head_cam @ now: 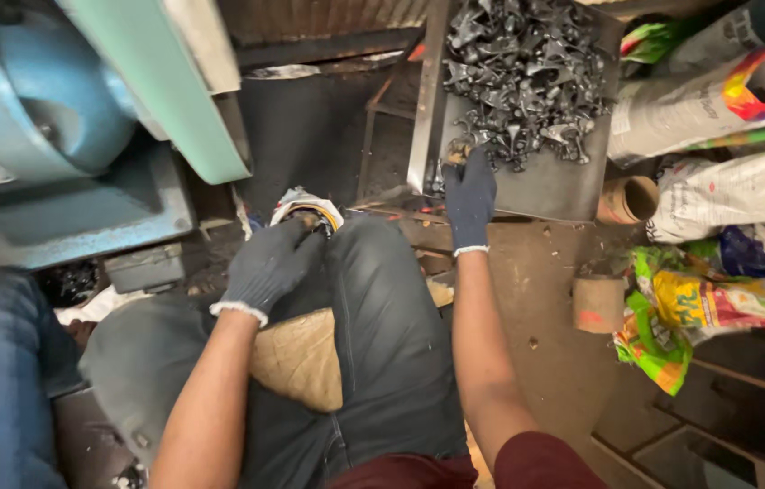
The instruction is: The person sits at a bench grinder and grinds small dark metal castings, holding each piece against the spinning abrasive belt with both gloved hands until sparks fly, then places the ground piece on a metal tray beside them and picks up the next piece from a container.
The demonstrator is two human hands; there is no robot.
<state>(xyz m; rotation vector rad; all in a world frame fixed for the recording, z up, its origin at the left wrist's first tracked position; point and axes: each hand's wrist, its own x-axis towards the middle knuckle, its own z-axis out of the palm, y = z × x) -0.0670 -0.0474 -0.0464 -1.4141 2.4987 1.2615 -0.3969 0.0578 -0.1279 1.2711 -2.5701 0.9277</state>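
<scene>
— Looking past the glove, can you tell what the right hand (469, 197) has got hold of?

— Hardly. Its fingers curl down at the near edge of the heap of dark metal parts (527, 77), and something small and brownish shows just above the knuckles, but the glove hides the grip. I cannot tell whether the fingers are clamped on a piece or only resting on the metal tray (545, 186).

— And the heap itself?

— Dull grey-black castings, tangled, all much alike, with stems and flared ends. They fill the far half of the tray; the top of the pile is cut off by the frame.

— The left hand (267, 267)?

— Well to the left of the tray, on the person's knee, fingers bent together over a white, striped roundish thing (308, 206). Most of that thing is covered, so I cannot say what it is.

— Anything else around the tray?

— Cardboard tubes (629, 199) just right of it, bright printed sacks (717, 100) beyond those, and a blue machine (47, 118) far to its left, only partly in view.
</scene>
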